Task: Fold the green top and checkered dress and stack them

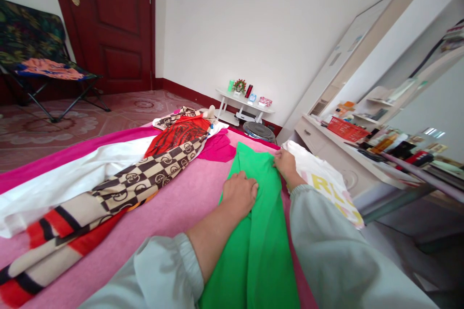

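Observation:
A long green garment lies lengthwise over the pink bed cover, its far end spread wide and its near part running down between my forearms. My left hand rests on its left side with the fingers curled into the cloth. At the upper right edge, my right hand pinches the fabric between thumb and fingers. Just beyond that hand lies a white T-shirt with yellow letters. Left of the green garment stretches a checkered patterned garment with red parts.
White cloth and magenta cloth lie on the left and far bed. A dressing table with a red basket stands right. Past the bed are a low white shelf, a folding chair and a dark red door.

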### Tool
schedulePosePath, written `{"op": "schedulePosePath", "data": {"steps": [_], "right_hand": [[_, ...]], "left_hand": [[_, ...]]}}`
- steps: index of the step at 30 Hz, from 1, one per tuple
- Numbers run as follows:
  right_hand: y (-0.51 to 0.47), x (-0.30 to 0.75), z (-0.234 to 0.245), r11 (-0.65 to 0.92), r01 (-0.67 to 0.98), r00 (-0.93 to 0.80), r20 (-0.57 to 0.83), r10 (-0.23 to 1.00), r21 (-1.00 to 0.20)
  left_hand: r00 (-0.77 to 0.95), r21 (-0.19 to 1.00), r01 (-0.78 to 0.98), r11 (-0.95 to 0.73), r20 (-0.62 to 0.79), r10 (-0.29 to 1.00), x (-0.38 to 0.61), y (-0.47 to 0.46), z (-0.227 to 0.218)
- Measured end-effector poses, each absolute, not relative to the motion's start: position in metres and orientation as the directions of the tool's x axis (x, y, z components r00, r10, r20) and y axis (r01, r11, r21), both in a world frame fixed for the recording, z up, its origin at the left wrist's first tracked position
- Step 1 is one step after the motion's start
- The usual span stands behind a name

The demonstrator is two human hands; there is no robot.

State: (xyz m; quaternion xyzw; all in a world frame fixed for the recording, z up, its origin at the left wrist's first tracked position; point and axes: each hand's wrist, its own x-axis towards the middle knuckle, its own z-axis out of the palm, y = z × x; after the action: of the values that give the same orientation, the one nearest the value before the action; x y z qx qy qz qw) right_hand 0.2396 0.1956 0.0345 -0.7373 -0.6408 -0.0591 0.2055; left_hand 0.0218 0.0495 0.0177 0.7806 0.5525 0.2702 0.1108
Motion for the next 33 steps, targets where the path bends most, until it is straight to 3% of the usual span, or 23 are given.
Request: {"op": "schedulePosePath", "data": {"steps": [4,7,10,13,16,19,24,28,33], "right_hand": [[0.173,0.226,0.028,0.013,0.958,0.110,0.411,0.905,-0.285],[0.145,0.219,0.014,0.161,0.956,-0.034,0.455,0.890,-0.243],[0.124,0.213,0.000,0.206,0.965,-0.164,0.240,0.957,-0.164],[0.113,0.205,-0.001,0.131,0.983,-0.123,0.066,0.990,-0.129],[0.093,0.201,0.006,0.131,0.983,-0.121,0.086,0.989,-0.129],[0.048,0.207,0.009,0.290,0.942,-0.259,0.181,0.949,-0.170],[-0.065,0.229,0.022,0.514,0.814,-0.476,0.197,0.857,-0.270],[-0.143,0.236,0.047,0.645,0.704,-0.660,0.062,0.749,-0.298],[-0.176,0.225,0.045,0.708,0.628,-0.746,0.011,0.666,-0.322]], "left_hand": [[0.234,0.493,0.794,-0.356,0.293,0.927,0.022,0.050,0.017],[0.216,0.511,0.795,-0.327,0.264,0.940,0.023,0.051,0.016],[0.206,0.504,0.805,-0.312,0.254,0.945,0.023,0.053,0.014],[0.232,0.508,0.788,-0.348,0.279,0.932,0.018,0.058,0.009],[0.316,0.569,0.705,-0.424,0.284,0.905,0.008,0.065,0.004],[0.404,0.657,0.580,-0.482,0.282,0.870,-0.005,0.065,0.002],[0.571,0.682,0.406,-0.608,0.330,0.751,-0.036,0.035,0.006],[0.730,0.732,0.328,-0.597,0.205,0.652,-0.082,-0.010,0.023],[0.887,0.728,0.275,-0.629,0.060,0.458,-0.128,-0.064,0.049]]}}
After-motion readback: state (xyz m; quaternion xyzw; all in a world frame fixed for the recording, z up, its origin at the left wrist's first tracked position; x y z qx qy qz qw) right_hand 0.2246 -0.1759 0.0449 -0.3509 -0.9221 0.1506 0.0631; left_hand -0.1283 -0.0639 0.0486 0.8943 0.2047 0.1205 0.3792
